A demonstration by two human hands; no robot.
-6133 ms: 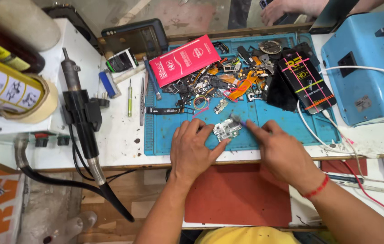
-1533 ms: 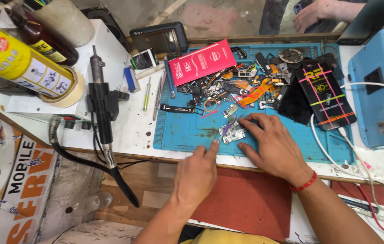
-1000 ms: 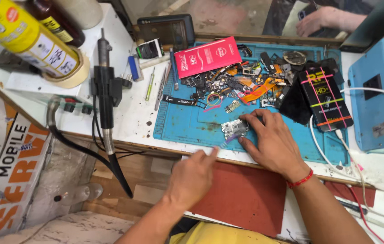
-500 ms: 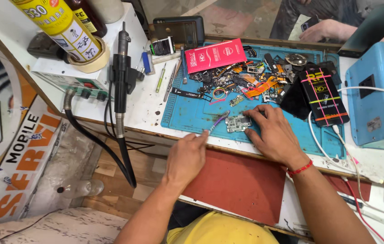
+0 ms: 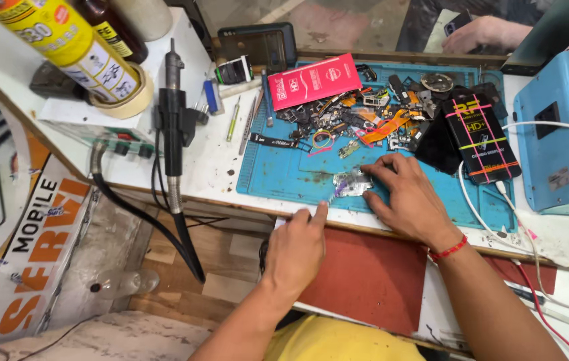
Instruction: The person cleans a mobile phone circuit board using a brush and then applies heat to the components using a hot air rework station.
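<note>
We steady the small metal phone part (image 5: 352,182) under our right hand's (image 5: 410,198) flat open fingers; our left hand (image 5: 296,249), loosely curled and empty, rests at the blue mat's (image 5: 284,175) edge. Positioning step, we judge; the part next wants a firmer two-handed hold.

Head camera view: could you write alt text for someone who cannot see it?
A person's right hand presses a small metallic part on a blue work mat strewn with phone parts, while the left hand rests at the bench's front edge. A black hot-air handpiece lies to the left.
</note>
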